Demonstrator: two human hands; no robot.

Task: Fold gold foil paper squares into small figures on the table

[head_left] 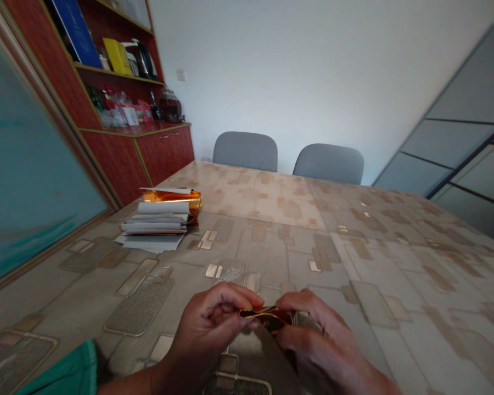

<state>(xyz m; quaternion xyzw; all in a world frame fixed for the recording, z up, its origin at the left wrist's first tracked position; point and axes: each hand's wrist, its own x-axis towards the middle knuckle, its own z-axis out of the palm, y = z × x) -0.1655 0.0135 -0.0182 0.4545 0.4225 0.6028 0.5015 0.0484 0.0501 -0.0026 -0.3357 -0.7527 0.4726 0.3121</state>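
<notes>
At the near edge of a long table (271,247) with a glossy, block-patterned cover, a red-brown wooden cabinet (160,156) stands to the far left, and a gray chair (245,151) and a second gray chair (328,163) stand beyond the far edge. Ahead and to the left of the hands lies a stack of papers (154,225), topped by a curled copper-colored foil sheet (172,195); the left hand is nearer to it.

Both hands are closed and held together above the table. A narrow foil strip (267,317), copper on its visible faces, lies between them, its long axis running roughly side to side. The left hand (208,334) pinches one end between thumb and curled fingers; the right hand (316,340) grasps the other end. A dark, glossy sheet (259,356) lies beneath; whether it joins the strip cannot be determined.
</notes>
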